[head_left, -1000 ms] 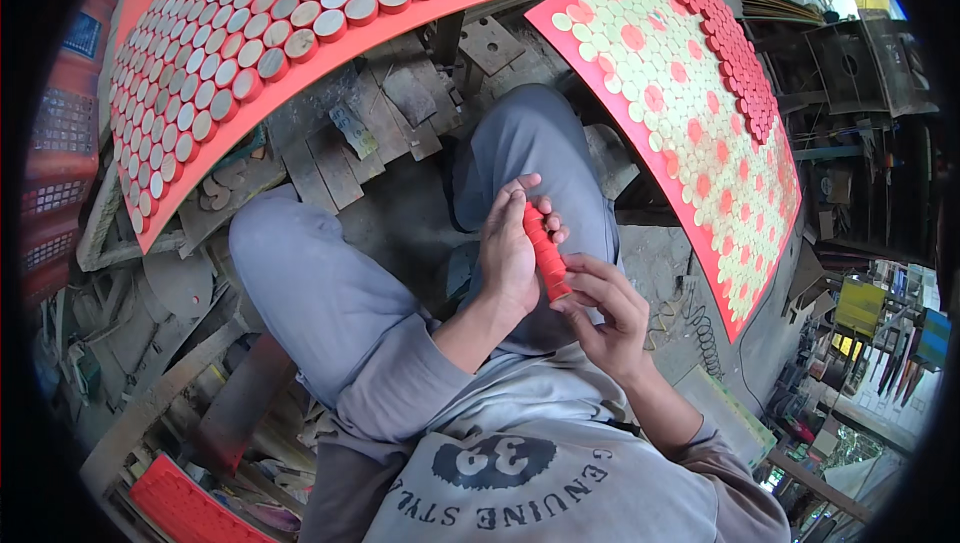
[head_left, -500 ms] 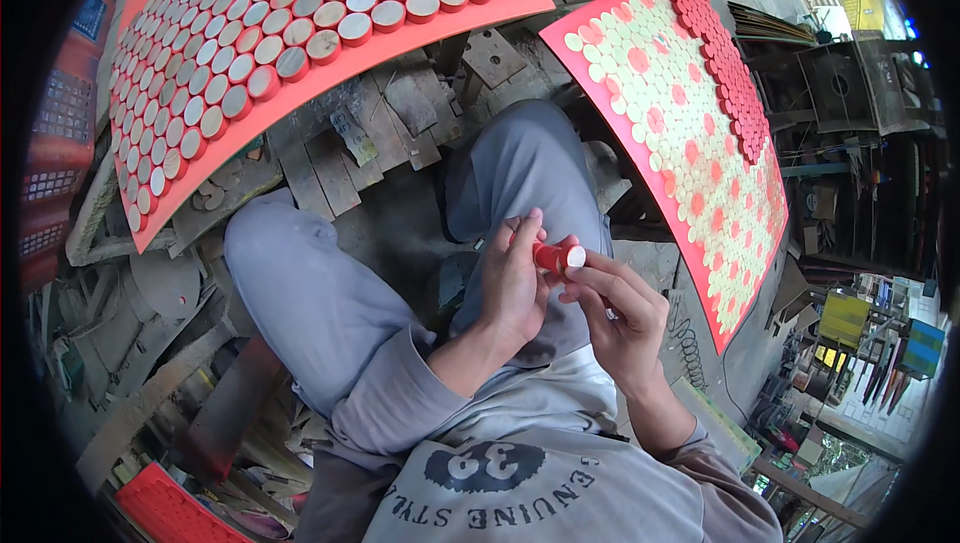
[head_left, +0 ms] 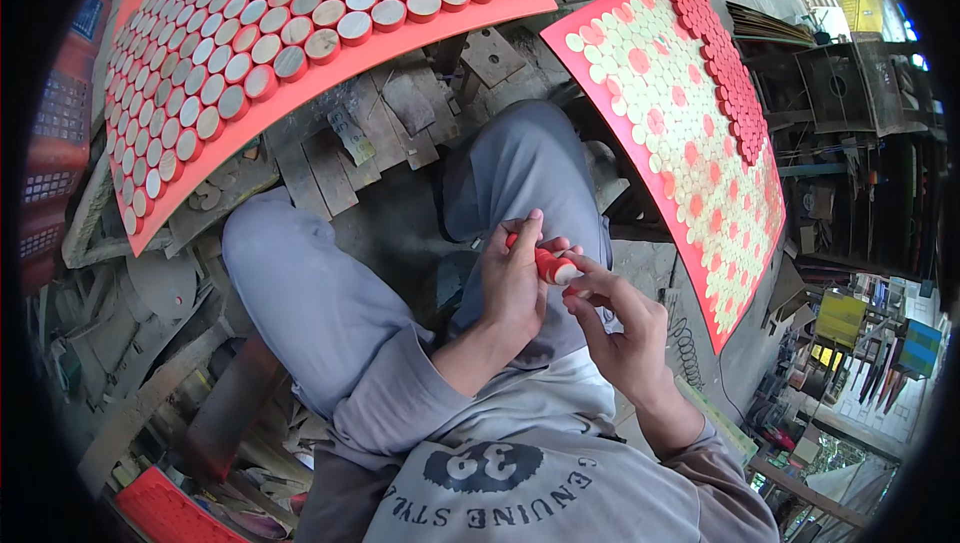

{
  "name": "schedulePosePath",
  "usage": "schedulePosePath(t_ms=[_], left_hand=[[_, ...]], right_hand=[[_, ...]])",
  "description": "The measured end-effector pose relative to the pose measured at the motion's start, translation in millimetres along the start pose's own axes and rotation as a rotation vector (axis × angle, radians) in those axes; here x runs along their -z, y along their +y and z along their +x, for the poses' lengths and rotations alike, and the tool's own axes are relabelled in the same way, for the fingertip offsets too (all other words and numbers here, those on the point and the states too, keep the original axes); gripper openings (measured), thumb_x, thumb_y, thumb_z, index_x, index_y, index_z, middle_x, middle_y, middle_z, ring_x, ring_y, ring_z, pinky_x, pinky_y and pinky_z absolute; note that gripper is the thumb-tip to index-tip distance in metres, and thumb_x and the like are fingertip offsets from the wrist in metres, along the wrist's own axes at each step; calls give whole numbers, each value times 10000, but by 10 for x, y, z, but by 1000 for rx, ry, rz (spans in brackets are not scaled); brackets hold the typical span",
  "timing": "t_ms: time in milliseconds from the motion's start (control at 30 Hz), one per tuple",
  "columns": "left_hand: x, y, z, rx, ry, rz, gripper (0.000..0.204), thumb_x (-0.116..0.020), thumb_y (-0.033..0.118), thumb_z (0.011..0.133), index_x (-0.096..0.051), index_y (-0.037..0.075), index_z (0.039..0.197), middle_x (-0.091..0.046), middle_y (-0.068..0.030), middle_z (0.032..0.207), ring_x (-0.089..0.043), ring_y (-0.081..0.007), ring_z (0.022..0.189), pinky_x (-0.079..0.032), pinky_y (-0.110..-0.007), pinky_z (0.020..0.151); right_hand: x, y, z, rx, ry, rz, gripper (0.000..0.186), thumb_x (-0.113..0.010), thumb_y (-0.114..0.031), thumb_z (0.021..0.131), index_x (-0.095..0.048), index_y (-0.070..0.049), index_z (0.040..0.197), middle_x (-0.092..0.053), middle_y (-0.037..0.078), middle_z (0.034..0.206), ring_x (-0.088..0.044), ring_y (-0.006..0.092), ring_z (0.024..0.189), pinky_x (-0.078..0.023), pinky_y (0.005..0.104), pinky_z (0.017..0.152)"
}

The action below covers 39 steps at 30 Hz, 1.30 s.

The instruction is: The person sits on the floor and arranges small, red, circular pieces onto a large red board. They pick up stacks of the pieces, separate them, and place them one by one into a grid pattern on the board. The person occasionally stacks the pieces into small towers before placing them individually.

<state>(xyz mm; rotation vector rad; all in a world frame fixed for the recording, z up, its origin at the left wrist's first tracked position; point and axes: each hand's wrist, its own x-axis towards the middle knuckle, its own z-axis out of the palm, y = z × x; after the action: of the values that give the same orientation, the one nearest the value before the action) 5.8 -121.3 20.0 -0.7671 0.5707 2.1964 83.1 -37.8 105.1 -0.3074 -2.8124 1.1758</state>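
Note:
My left hand (head_left: 512, 293) is closed around a short row of red-sided wooden discs (head_left: 548, 263) above my lap. The end disc shows a pale bare face toward my right hand. Beside that face, my right hand (head_left: 630, 328) pinches a small red disc (head_left: 574, 293) between thumb and fingers, mostly hidden by the fingertips. Ahead on the left, a red board (head_left: 450, 28) bears many red-sided discs with bare wood faces up. On the right, another red board (head_left: 615, 103) carries pale yellow and red discs, with solid red ones along its far edge.
Grey wooden slats (head_left: 325, 178) lie under the left board. Wood scraps (head_left: 165, 288) are piled at the left, near a red panel (head_left: 170, 508) at lower left. A coiled hose (head_left: 685, 343) lies on the floor at right. Red crates (head_left: 55, 153) stand far left.
My right hand has drawn slightly back from the end of the row, with a red disc at its fingertips. The row in my left hand has tilted a little downward.

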Motion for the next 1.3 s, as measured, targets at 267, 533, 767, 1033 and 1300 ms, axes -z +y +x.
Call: schedulePosePath(t_ms=[267,533,767,1033,1300], left_hand=[[30,-37,48,-11,53,-29,181,-633,206,960,-503,85,921,-528,-23,850,-607,-155,787,-564,-315,758],[56,-28,95,31,49,-75,205,-626,223,966,-485,86,907,-529,-18,832,-599,-136,738,-570,-285,678],[131,-6,77,53,-2,-52,188,-592,277,984,-535,123,892,-574,7,833,-601,-122,771,-536,-262,660],[129,66,39,67,-97,-75,374,-392,392,1021,-565,64,1065,-627,-77,1031,-627,-184,976,-510,-336,891],[54,61,-7,172,-256,27,564,-272,451,1026,-498,4,1287,-555,-183,1332,-577,-255,1169,-447,-401,1024]], right_hand=[[41,50,-13,-8,100,91,257,-770,22,777,-614,40,981,-667,185,1145,-716,221,860,-603,283,715],[-110,233,167,453,307,30,293,-813,12,694,-661,18,943,-688,157,1054,-675,288,904,-550,377,777],[-352,515,258,599,284,51,349,-838,-58,663,-603,-4,915,-690,201,1056,-673,351,988,-530,438,822],[-390,586,282,545,300,-40,493,-877,-90,670,-464,-59,938,-675,245,1103,-654,405,1053,-496,479,891],[-558,716,190,471,384,24,802,-879,-7,681,-241,-123,1152,-620,257,1121,-681,329,1018,-559,390,855]])
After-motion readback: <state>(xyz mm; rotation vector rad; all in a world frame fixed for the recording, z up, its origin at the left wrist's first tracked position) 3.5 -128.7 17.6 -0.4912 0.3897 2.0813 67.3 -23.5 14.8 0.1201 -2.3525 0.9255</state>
